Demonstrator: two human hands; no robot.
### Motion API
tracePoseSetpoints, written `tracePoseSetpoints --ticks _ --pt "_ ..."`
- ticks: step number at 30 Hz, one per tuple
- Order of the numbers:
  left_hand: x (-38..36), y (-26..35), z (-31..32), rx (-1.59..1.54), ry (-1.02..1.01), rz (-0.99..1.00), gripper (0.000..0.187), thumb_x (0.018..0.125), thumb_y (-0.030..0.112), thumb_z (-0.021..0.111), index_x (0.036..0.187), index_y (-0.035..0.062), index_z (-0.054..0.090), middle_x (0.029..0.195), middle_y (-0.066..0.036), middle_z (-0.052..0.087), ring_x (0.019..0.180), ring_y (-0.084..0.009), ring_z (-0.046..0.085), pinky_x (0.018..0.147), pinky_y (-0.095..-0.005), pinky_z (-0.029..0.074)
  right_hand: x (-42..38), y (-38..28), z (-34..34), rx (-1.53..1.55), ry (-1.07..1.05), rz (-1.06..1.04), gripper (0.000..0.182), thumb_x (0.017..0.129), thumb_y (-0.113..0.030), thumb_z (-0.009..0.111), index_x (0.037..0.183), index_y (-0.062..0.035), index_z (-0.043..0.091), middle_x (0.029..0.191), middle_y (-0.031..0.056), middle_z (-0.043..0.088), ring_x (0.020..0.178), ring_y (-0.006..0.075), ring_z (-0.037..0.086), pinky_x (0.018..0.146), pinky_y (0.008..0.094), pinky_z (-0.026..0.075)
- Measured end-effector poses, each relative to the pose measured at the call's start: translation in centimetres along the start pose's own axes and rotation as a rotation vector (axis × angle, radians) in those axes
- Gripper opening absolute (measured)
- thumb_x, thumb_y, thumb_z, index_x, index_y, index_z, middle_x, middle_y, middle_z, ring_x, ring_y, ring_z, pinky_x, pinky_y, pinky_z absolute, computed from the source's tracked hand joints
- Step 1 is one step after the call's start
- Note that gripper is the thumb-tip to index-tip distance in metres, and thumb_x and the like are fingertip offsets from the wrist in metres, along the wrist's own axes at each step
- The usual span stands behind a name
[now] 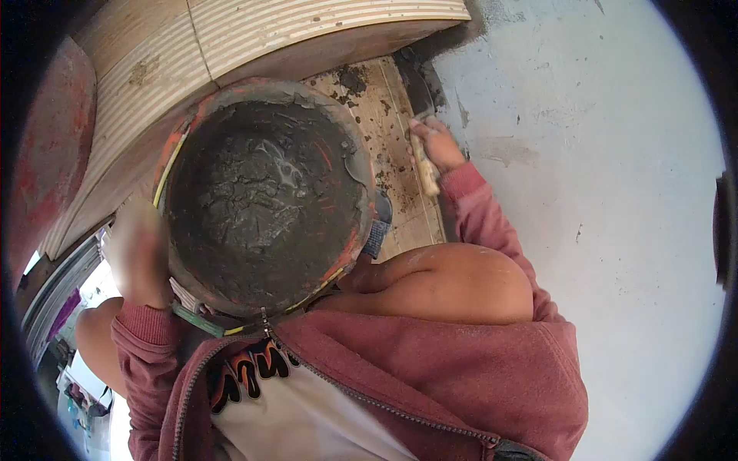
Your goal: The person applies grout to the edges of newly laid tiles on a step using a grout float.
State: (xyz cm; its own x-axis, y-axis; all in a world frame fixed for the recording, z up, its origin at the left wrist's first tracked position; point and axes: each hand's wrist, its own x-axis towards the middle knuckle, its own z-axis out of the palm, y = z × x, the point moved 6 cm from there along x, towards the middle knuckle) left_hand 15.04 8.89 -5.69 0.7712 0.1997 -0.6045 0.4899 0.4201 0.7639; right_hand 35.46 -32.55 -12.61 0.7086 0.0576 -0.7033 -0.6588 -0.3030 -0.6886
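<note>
A round orange-red tub (357, 157), its rim crusted with grey, sits in front of my knees. Wet grey mortar (254, 192) lies inside it. My right hand (440, 146) is closed around the pale wooden handle of a trowel (423, 165), close to the foot of the wall; the blade is hard to make out. Dark wet mortar (419, 84) marks the wall's lower edge just beyond that hand. My left hand (142, 250) is at the tub's left side, by the rim. It is smeared, so its fingers and grip do not show.
A ribbed tiled step (330, 23) runs along the far side. Mortar splatters dot the tiled floor (384, 100) between tub and wall. The pale blue wall (576, 192) rises at the right. A reddish, worn curved object (54, 146) stands at the left.
</note>
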Motion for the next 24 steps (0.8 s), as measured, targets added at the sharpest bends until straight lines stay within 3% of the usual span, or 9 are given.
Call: tracePoseSetpoints --ticks 2,4,7,17,19,24 --pt "-0.3 0.4 0.9 -0.001 -0.008 0.003 0.027 0.082 0.028 0.046 0.089 0.0024 0.047 0.081 -0.004 0.053 0.072 -0.0121 0.05 0.065 -0.0239 0.039 1.5 -0.3 0.0 -0.019 0.024 0.0 0.013 0.08 -0.015 0.048 0.08 -0.0016 0.045 0.065 0.007 0.048 0.048 0.0154 0.05 0.037 0.028 0.042" --pt "-0.4 1.1 1.5 -0.022 0.063 0.008 0.019 0.081 0.023 0.046 0.076 0.0045 0.045 0.077 -0.003 0.052 0.068 -0.0095 0.048 0.064 -0.0206 0.037 2.0 -1.0 0.0 -0.031 0.041 -0.026 0.014 0.08 -0.015 0.048 0.078 -0.0015 0.045 0.063 0.0071 0.048 0.047 0.0157 0.05 0.037 0.0283 0.042" --pt "-0.1 0.2 0.0 0.045 0.002 0.0 0.026 0.081 0.03 0.047 0.084 0.0036 0.047 0.08 -0.003 0.052 0.07 -0.011 0.048 0.064 -0.0226 0.039 1.4 -1.4 0.0 0.007 0.058 -0.087 0.016 0.08 -0.017 0.049 0.077 -0.0011 0.045 0.06 0.0078 0.048 0.044 0.0163 0.049 0.037 0.0284 0.042" --pt "-0.1 0.5 0.6 0.039 -0.011 0.01 0.026 0.081 0.03 0.048 0.083 0.0036 0.046 0.08 -0.003 0.051 0.072 -0.0116 0.047 0.066 -0.0237 0.037 -2.0 -4.2 -1.2 0.037 0.102 -0.129 0.021 0.079 -0.019 0.052 0.076 0.0002 0.046 0.062 0.0081 0.047 0.044 0.0169 0.05 0.036 0.0283 0.043" --pt "-0.2 0.9 0.9 -0.009 0.025 -0.009 0.018 0.081 0.022 0.047 0.078 0.0043 0.046 0.08 -0.004 0.054 0.072 -0.0107 0.049 0.067 -0.0216 0.038 -2.8 -5.2 -1.4 0.054 0.104 -0.131 0.02 0.08 -0.019 0.052 0.077 0.0004 0.046 0.062 0.0082 0.048 0.044 0.017 0.051 0.036 0.0278 0.043" --pt "-0.1 0.9 1.4 -0.04 0.046 -0.017 0.018 0.081 0.022 0.048 0.077 0.0048 0.046 0.079 -0.003 0.053 0.07 -0.0104 0.049 0.066 -0.021 0.038 -4.6 -6.8 -2.0 0.145 0.03 -0.095 0.021 0.081 -0.019 0.05 0.08 0.0014 0.046 0.064 0.0079 0.049 0.046 0.0157 0.05 0.036 0.0263 0.042"
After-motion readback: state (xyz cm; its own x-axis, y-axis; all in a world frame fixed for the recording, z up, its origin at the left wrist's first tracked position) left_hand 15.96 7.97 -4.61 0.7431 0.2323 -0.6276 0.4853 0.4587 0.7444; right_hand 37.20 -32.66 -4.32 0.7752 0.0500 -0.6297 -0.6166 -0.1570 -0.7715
